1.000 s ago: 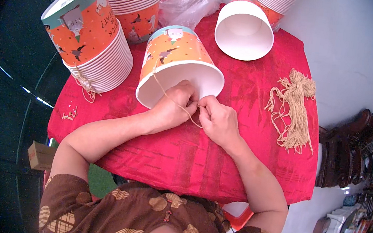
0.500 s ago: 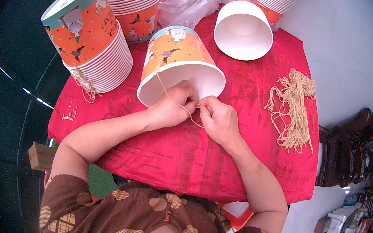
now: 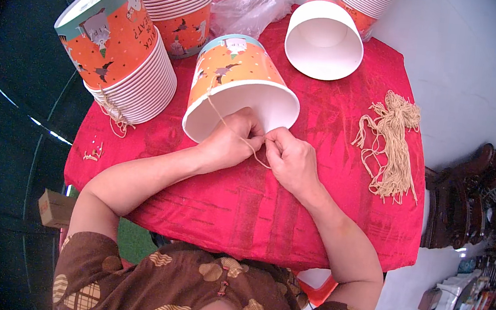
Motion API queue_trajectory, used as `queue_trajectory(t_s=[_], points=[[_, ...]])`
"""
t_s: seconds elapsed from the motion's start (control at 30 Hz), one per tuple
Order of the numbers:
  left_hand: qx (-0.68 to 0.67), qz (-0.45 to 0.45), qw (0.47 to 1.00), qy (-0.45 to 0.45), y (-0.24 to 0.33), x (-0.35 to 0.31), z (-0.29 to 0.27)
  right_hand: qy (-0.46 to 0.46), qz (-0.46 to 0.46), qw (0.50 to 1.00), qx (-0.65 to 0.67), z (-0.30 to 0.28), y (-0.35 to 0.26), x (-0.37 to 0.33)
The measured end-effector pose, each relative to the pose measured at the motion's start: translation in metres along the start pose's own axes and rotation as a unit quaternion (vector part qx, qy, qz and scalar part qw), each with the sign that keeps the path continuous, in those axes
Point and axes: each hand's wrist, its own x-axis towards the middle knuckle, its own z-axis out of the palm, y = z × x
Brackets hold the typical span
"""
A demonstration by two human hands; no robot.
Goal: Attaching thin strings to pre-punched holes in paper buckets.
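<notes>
Printed paper bucket [image 3: 242, 68] is mid-table on the red tablecloth [image 3: 205, 211], tipped with its mouth toward the person. Tan twine [image 3: 216, 108] comes off the bucket's left side near the rim, crosses over the back of the left hand [image 3: 234, 138], sags in a loop and ends up at the fingertips. Right hand [image 3: 290, 157]: thumb and forefinger pinched, twine between them as far as I can see, right by the rim. Left hand: curled, partly inside the mouth, tips meeting the right's; can't tell what it grips. My read: fine fingertip work on the twine end. To do it well: brace the rim with the left, pull from the right only, leave enough tail to grip, snug it gently so the paper wall doesn't tear, and mind the loop draped over that left hand. Labels: dark lettering runs sideways on the top bucket [image 3: 106, 31] of the left stack, more on the far-right stack [image 3: 366, 6]. Working bucket shows cartoon figures, no text I can make out. No brand mark legible.
</notes>
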Motion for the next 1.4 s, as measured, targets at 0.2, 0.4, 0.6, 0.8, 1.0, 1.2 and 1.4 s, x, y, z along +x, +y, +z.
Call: queue_trajectory(t_s=[0.2, 0.4, 0.6, 0.8, 1.0, 1.2, 1.4], points=[[0.021, 0.018, 0.999, 0.033, -0.002, 0.0, 0.003, 0.009, -0.026, 1.0, -0.007, -0.001, 0.002, -0.002], [0.025, 0.014, 0.999, 0.023, -0.001, -0.001, 0.0, 0.009, -0.059, 0.998, 0.022, -0.01, 0.005, -0.005], [0.034, 0.02, 0.999, 0.025, -0.001, -0.001, 0.0, -0.038, -0.063, 0.995, -0.071, -0.018, 0.0, -0.006], [0.051, 0.039, 0.997, 0.036, 0.001, 0.0, 0.0, -0.049, -0.055, 0.988, -0.138, -0.019, 0.002, -0.005], [0.067, 0.029, 0.997, 0.018, 0.005, 0.0, -0.004, -0.045, -0.037, 0.991, -0.124, -0.02, 0.0, -0.005], [0.075, 0.062, 0.995, 0.018, 0.008, -0.004, -0.004, -0.05, -0.026, 0.988, -0.143, -0.019, 0.001, -0.006], [0.105, 0.079, 0.991, -0.002, 0.011, -0.007, -0.003, -0.051, -0.03, 0.989, -0.139, -0.019, -0.001, -0.006]])
